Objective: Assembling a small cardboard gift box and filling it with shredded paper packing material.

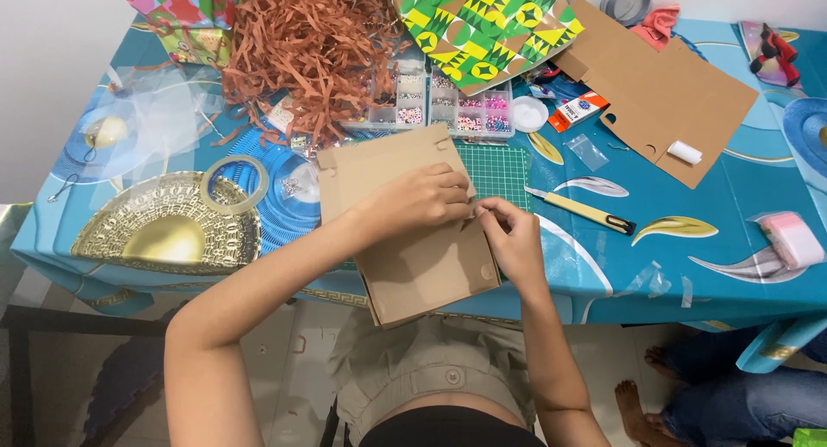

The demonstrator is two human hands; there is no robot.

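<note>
Table (741, 279) fills most of the view, covered with a glossy teal cloth printed with gold fan shapes, blue circles and white-and-gold leaf motifs. Cloth hangs over the near edge; a gold key-pattern border shows along that drop. Far edge runs close to a plain white wall (52, 77), which also shows beyond the far right corner. Floor (95, 378) below the near edge: pale tiles, with a dark strip at lower left. A second person's bare feet (642, 408) and blue trouser legs rest on the floor at the near right corner. Light is even and bright, soft glare on the cloth.
</note>
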